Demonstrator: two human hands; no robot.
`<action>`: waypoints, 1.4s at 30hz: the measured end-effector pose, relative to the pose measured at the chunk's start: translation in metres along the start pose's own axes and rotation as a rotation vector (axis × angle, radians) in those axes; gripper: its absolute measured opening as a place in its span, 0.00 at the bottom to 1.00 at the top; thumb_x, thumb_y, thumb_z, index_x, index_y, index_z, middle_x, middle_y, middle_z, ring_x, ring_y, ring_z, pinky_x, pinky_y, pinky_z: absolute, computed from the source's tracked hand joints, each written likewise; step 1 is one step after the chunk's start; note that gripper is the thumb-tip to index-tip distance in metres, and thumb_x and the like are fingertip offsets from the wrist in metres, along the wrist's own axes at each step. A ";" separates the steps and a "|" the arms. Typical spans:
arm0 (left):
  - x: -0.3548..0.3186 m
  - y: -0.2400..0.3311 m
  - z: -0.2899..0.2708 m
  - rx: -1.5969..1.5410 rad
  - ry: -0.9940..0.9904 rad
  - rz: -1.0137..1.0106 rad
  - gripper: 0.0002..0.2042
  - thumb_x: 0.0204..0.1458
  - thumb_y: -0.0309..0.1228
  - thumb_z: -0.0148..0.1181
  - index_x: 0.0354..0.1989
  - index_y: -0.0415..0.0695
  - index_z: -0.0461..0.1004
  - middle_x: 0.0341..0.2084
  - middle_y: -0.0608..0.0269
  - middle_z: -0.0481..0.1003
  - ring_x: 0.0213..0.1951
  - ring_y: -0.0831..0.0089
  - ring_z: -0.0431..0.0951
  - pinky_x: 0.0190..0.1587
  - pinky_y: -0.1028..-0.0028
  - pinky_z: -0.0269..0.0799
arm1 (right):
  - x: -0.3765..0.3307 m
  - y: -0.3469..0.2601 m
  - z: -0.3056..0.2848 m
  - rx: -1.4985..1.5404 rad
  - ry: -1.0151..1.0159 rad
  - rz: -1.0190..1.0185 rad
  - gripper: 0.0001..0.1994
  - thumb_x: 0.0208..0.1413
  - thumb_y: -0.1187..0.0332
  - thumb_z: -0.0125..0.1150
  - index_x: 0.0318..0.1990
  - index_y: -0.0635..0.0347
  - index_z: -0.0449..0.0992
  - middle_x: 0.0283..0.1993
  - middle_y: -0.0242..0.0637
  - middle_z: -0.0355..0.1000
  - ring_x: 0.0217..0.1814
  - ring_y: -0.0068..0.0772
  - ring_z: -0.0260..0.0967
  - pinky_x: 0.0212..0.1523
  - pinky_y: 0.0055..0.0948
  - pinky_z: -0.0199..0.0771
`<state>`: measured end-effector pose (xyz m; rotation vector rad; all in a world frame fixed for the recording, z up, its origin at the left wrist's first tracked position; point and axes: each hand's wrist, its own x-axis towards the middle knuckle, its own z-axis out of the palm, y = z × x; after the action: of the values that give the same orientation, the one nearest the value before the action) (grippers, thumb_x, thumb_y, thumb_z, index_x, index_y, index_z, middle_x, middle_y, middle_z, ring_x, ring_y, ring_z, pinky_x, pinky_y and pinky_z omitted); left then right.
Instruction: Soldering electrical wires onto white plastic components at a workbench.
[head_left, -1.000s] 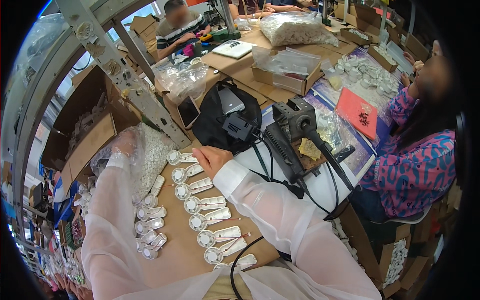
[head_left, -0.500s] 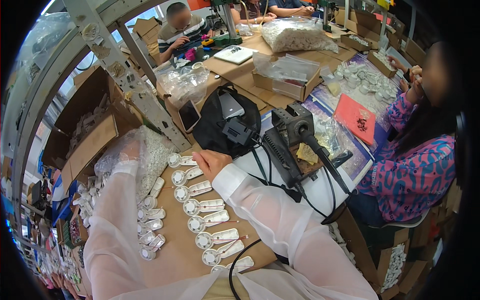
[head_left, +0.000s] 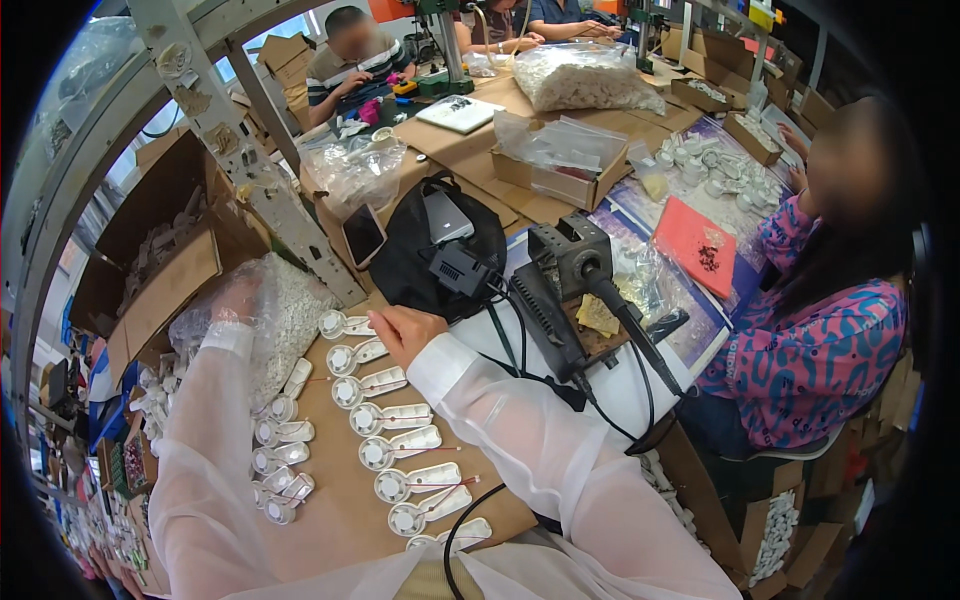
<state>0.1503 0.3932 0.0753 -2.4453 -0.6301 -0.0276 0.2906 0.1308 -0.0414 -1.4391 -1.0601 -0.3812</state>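
Observation:
My left hand (head_left: 236, 296) reaches into a clear plastic bag (head_left: 283, 335) filled with small white parts; the film and parts hide its fingers. My right hand (head_left: 408, 333) is closed, its fingers curled together at the far end of a column of white handheld fan housings (head_left: 382, 383). Whatever it may hold is hidden. The nearest housing (head_left: 338, 324) lies just left of its fingertips. Each housing has a round head and a long hollow handle, and thin red wires show on several. Left of that column lies a second group of white housings (head_left: 283, 432).
A soldering iron holder (head_left: 570, 255) with cables stands right of a black bag (head_left: 425, 270). A phone (head_left: 363, 236) leans near the metal post (head_left: 240, 150). An open carton (head_left: 165, 290) is at left. A co-worker in a patterned pink top (head_left: 800, 360) sits at right.
The whole view has shifted slightly, moving the table's things a little to the left in the picture. My left hand stays in the bag, and my right hand stays by the far housing.

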 end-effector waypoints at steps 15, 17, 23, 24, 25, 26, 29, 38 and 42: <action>-0.005 -0.005 -0.005 0.046 -0.028 0.021 0.13 0.61 0.38 0.47 0.48 0.47 0.72 0.32 0.56 0.81 0.29 0.53 0.81 0.33 0.56 0.72 | 0.002 -0.007 -0.007 -0.031 -0.076 0.027 0.10 0.61 0.69 0.61 0.28 0.61 0.78 0.24 0.31 0.76 0.18 0.33 0.64 0.22 0.29 0.64; -0.005 -0.002 -0.008 0.056 -0.030 0.024 0.13 0.61 0.38 0.47 0.48 0.47 0.72 0.32 0.56 0.81 0.29 0.53 0.81 0.32 0.56 0.72 | 0.002 -0.007 -0.008 -0.031 -0.080 0.026 0.09 0.61 0.69 0.62 0.28 0.61 0.78 0.24 0.32 0.76 0.18 0.32 0.64 0.22 0.28 0.64; -0.005 0.002 -0.021 0.095 -0.045 0.040 0.12 0.60 0.37 0.48 0.47 0.48 0.72 0.31 0.57 0.81 0.28 0.53 0.80 0.32 0.56 0.72 | 0.002 -0.006 -0.006 0.000 -0.029 0.013 0.12 0.61 0.68 0.62 0.24 0.58 0.74 0.20 0.32 0.69 0.16 0.34 0.60 0.19 0.33 0.59; -0.005 -0.001 -0.021 0.100 -0.048 0.041 0.12 0.60 0.37 0.48 0.47 0.48 0.72 0.31 0.57 0.81 0.28 0.53 0.80 0.32 0.56 0.72 | 0.002 -0.004 -0.004 0.004 -0.030 0.012 0.12 0.61 0.69 0.62 0.24 0.59 0.74 0.20 0.32 0.70 0.16 0.34 0.60 0.19 0.32 0.59; -0.008 0.000 -0.022 0.104 -0.051 0.042 0.12 0.60 0.37 0.48 0.47 0.48 0.72 0.31 0.57 0.81 0.28 0.53 0.80 0.32 0.56 0.72 | 0.001 -0.003 -0.003 0.009 -0.031 0.011 0.12 0.61 0.69 0.62 0.24 0.59 0.74 0.20 0.32 0.70 0.16 0.34 0.60 0.19 0.32 0.59; -0.010 0.000 -0.022 0.106 -0.054 0.042 0.12 0.60 0.36 0.48 0.47 0.48 0.72 0.31 0.57 0.82 0.28 0.53 0.80 0.31 0.56 0.72 | 0.001 -0.002 -0.002 0.013 -0.034 0.010 0.12 0.61 0.69 0.62 0.25 0.59 0.75 0.20 0.32 0.70 0.16 0.34 0.60 0.19 0.32 0.59; -0.007 0.006 -0.033 0.108 -0.070 0.010 0.11 0.60 0.36 0.48 0.47 0.48 0.72 0.30 0.57 0.82 0.27 0.53 0.80 0.31 0.55 0.72 | 0.004 -0.004 -0.002 0.030 -0.059 0.009 0.11 0.61 0.69 0.62 0.25 0.59 0.76 0.21 0.32 0.71 0.16 0.33 0.61 0.19 0.31 0.60; -0.093 -0.019 -0.061 -0.014 0.325 -0.015 0.07 0.57 0.31 0.53 0.42 0.48 0.73 0.22 0.61 0.77 0.20 0.58 0.75 0.26 0.60 0.69 | 0.004 -0.017 -0.009 0.075 -0.127 0.082 0.09 0.61 0.70 0.62 0.28 0.61 0.80 0.23 0.32 0.75 0.17 0.33 0.62 0.21 0.30 0.63; -0.119 -0.012 -0.121 -0.991 0.596 -0.086 0.11 0.64 0.32 0.50 0.51 0.50 0.75 0.17 0.72 0.66 0.17 0.75 0.65 0.21 0.72 0.59 | 0.002 -0.014 -0.009 0.098 -0.125 0.200 0.08 0.61 0.70 0.62 0.30 0.62 0.80 0.24 0.33 0.76 0.18 0.34 0.63 0.22 0.29 0.65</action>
<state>0.0547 0.2818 0.1613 -3.0527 -0.4943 -1.3278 0.2833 0.1211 -0.0296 -1.4799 -1.0084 -0.0954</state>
